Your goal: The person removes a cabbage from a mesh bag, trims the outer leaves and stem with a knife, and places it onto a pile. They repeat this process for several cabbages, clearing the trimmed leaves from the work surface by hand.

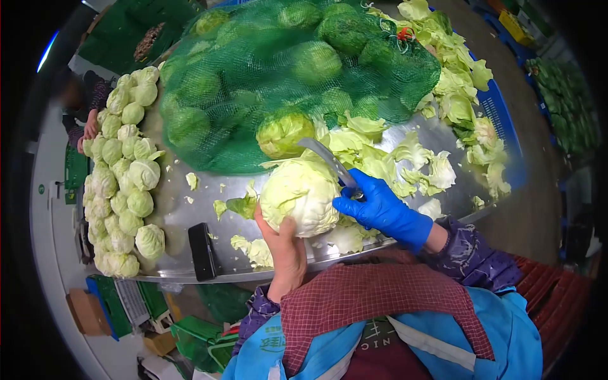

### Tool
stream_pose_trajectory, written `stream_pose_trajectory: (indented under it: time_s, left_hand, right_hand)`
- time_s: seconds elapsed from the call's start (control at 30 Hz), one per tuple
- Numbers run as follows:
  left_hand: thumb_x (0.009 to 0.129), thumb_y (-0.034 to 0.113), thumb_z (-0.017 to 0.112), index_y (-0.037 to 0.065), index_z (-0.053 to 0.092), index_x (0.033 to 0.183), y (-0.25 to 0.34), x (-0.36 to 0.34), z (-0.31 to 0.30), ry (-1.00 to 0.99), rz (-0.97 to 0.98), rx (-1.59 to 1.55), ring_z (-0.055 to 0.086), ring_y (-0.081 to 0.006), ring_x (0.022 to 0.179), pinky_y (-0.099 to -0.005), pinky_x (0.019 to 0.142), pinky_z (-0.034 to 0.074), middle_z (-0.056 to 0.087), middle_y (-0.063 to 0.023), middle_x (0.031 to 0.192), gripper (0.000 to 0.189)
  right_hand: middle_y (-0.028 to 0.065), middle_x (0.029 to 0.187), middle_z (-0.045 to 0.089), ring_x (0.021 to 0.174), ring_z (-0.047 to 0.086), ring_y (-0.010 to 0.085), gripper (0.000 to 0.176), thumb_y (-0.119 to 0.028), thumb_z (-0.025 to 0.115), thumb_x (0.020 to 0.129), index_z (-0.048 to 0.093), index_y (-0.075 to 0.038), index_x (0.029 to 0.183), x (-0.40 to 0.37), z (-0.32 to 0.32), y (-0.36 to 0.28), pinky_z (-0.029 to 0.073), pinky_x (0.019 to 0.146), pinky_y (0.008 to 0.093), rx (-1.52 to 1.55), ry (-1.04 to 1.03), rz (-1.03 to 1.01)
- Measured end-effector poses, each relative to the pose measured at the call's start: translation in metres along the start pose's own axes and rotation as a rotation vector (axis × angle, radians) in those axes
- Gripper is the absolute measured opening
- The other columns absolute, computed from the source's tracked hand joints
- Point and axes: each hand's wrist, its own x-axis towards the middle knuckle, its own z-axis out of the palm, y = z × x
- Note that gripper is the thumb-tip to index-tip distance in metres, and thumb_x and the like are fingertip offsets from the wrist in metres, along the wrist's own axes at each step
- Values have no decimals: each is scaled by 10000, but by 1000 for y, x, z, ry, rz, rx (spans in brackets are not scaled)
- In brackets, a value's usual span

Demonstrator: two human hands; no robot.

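A pale green cabbage (297, 196) is held just above the metal table near its front edge. My bare left hand (282, 248) grips it from below and the left side, thumb on its face. In a blue glove, my right hand (380, 209) is closed around the handle of a knife (326, 158). The curved blade points up and left, along the cabbage's upper right side. Right behind sits a greener cabbage (285, 134) at the mouth of a green mesh sack (215, 95). Loose leaves (361, 142) lie to the right of it.
Trimmed cabbages (120, 183) are piled along the table's left end. A black phone (202, 252) lies by the front edge. Stripped leaves (459, 95) heap over a blue crate (500, 120) at right. Another person's hand (90, 126) is beside the pile at far left.
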Motion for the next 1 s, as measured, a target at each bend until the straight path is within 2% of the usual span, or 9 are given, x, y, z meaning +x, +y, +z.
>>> stream_pose_trajectory:
  time_s: [0.13,0.23,0.4,0.47,0.5,0.67,0.8,0.87,1.0]
  left_hand:
    - [734,73,630,64,248,1359,-1,1,2,-66,82,135,422,-257,1208,-399,1038,347,399,-140,1301,732]
    - [737,59,615,64,259,1355,-3,2,2,-74,76,158,425,-253,1201,-395,1035,345,404,-141,1293,714]
    - [788,83,599,64,256,1358,-5,3,-5,-29,10,69,422,-265,1211,-408,1037,352,401,-144,1307,666]
    - [842,158,583,66,246,1362,0,4,-3,-92,-111,-43,404,-288,1245,-446,1038,357,395,-150,1328,626]
    - [866,502,550,108,238,1412,-3,6,-9,-137,-221,18,370,-333,1291,-510,1024,362,325,-146,1428,742]
    - [828,638,493,186,240,1427,-1,2,0,-132,-543,-256,303,-343,1325,-625,1001,298,285,-102,1461,791]
    - [844,671,394,221,245,1429,4,0,6,-84,-644,-299,291,-323,1335,-586,1021,284,280,-89,1468,754]
    - [865,677,318,229,246,1432,4,-1,8,-47,-670,-262,287,-308,1340,-540,1053,270,293,-84,1464,726]
    - [863,691,269,213,260,1428,2,-5,9,-132,-703,-271,301,-292,1336,-531,1059,255,296,-65,1467,740]
  right_hand:
    - [25,797,601,543,522,70,363,-220,694,806,564,-18,1079,-4,-6,2,432,458,219,65,-18,136]
    - [22,753,587,505,497,58,276,-184,681,809,581,-22,1009,-8,-13,21,422,427,220,373,-70,280]
    - [10,697,574,480,480,54,165,-150,672,812,601,-36,908,-15,-19,59,411,417,218,214,31,231]
    - [-2,724,576,548,516,60,127,-120,664,811,608,-44,897,-12,-27,71,432,482,209,247,121,181]
    - [-7,749,580,605,530,61,121,-114,659,813,609,-45,898,-9,-32,74,438,532,206,173,201,93]
    - [-7,702,601,640,548,99,125,-156,620,801,619,-61,882,6,-61,55,454,619,248,-285,491,-60]
    - [115,1072,566,845,593,211,577,-297,750,721,522,-128,1224,-6,-57,20,476,735,267,-77,264,-207]
    - [140,1243,469,1005,558,238,869,-370,787,671,351,-161,1394,-14,-42,-13,471,815,305,-350,-5,-270]
    - [156,1328,444,1139,506,318,837,-339,799,668,399,-123,1370,-11,-22,-10,429,928,364,-413,-122,-165]
